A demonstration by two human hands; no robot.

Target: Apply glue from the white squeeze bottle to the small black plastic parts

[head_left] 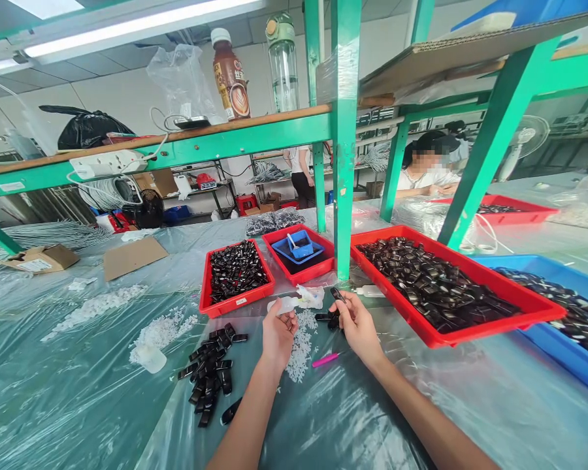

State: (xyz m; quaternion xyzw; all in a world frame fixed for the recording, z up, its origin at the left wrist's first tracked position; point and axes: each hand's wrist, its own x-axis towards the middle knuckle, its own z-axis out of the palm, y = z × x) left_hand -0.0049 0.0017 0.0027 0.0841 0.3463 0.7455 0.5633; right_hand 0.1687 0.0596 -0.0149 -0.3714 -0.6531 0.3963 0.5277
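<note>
My left hand (277, 333) is closed around a small translucent white bottle (285, 304), which lies tilted across the fingers. A crumpled whitish wad (310, 297) is just beyond the bottle's end. Between thumb and fingers, my right hand (359, 326) pinches a small glossy black plastic part (338, 296). Similar black parts (329, 318) lie beside that hand. Small white pieces (300, 346) are scattered on the plastic-covered table between both hands, with a pink pen-like tool (325, 360) close by. Left of my forearm is a loose pile of black parts (210, 369).
Red trays of black parts stand left (204, 294) and right (436, 339); another red tray (294, 279) holds blue containers. A green post (343, 215) rises ahead under a shelf. A blue tray (568, 378) lies far right. A person (424, 170) sits across the table.
</note>
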